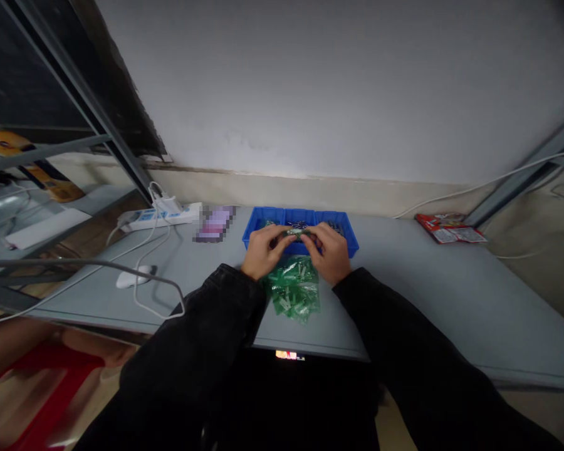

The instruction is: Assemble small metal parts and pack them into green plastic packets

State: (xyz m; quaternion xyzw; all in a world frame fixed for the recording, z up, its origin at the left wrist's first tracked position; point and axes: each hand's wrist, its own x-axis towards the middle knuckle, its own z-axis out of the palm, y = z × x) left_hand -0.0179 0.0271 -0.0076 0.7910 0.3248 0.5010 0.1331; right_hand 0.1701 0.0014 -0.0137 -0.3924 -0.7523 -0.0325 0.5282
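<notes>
My left hand [261, 250] and my right hand [328, 252] meet in front of a blue divided bin [355, 243]. Between the thumbs and fingers of both is a small greenish item [297, 232] with a whitish part; its exact kind is too small to tell. Below the hands, several small green clear plastic bags [294, 291] with pale slim pieces inside lie in a pile on the grey table [395, 294]. The bin's three compartments hold small parts, some dark or metallic, partly hidden by my fingers.
A white power strip [178, 215] with cables, a pixelated purple item [215, 223] and a white mouse-like object [134, 276] are on the left. A red packet [451, 228] lies at the far right. A loose white cable [157, 313] loops near my left sleeve. Behind the table stands a wall [310, 94].
</notes>
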